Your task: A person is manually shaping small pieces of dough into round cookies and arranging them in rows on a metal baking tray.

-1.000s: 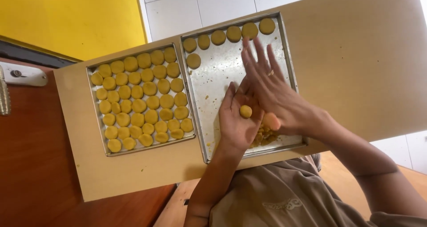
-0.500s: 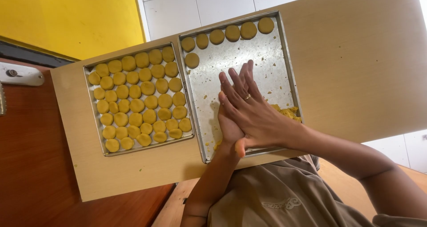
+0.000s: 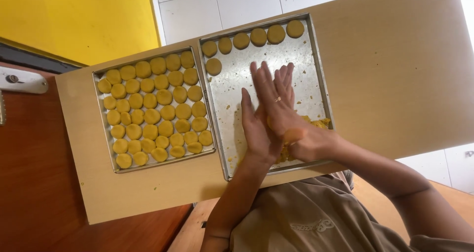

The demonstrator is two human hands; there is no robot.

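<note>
Pressing palms flat together: right hand (image 3: 289,118) over left hand (image 3: 256,131), grip contents hidden, above baking tray (image 3: 316,59).

Full tray (image 3: 98,113) left of sparse tray (image 3: 316,54)

counter (image 3: 395,74): pale tan, plain
left tray (image 3: 101,118): dull silver metal, filled with rows of golden-yellow dough rounds (image 3: 158,111)
right tray (image 3: 232,91): silver-grey, speckled with yellow crumbs; golden-yellow rounds along its far edge (image 3: 256,37)
dough heap (image 3: 318,123): deep yellow, near the right hand (image 3: 286,118)
ring (image 3: 278,99): pale, metallic
shirt (image 3: 306,222): khaki beige with a faint tonal mark
wall (image 3: 74,20): bright yellow
tiles (image 3: 207,10): white
floor (image 3: 29,183): reddish-brown
</note>
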